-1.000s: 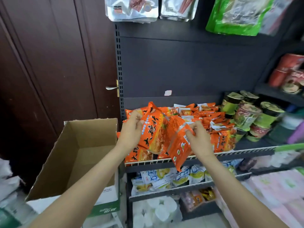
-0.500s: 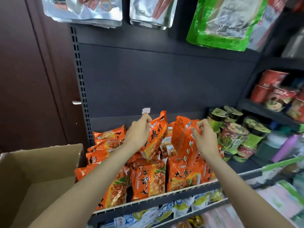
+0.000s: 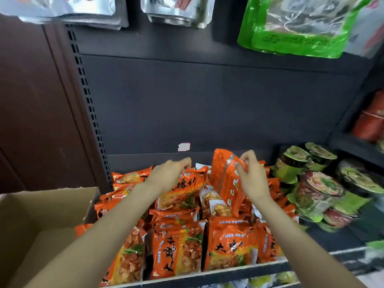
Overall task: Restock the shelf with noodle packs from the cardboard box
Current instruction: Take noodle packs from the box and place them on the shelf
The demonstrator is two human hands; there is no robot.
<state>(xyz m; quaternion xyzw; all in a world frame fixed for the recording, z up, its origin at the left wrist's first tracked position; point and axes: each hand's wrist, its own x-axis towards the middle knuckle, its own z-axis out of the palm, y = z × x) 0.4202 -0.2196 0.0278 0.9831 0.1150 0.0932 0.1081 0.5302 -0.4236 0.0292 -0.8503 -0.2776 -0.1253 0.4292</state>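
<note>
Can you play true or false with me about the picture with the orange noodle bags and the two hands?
1. The right hand pinches an orange noodle pack by its top edge. True.
2. The cardboard box stands to the right of the shelf. False: it is on the left.
3. The left hand rests on another orange pack. True.
4. The cup noodles are stacked left of the orange packs. False: they sit on the right.

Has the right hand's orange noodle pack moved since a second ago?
Yes. The orange noodle pack in the right hand went from the shelf's front rail toward the back panel.
</note>
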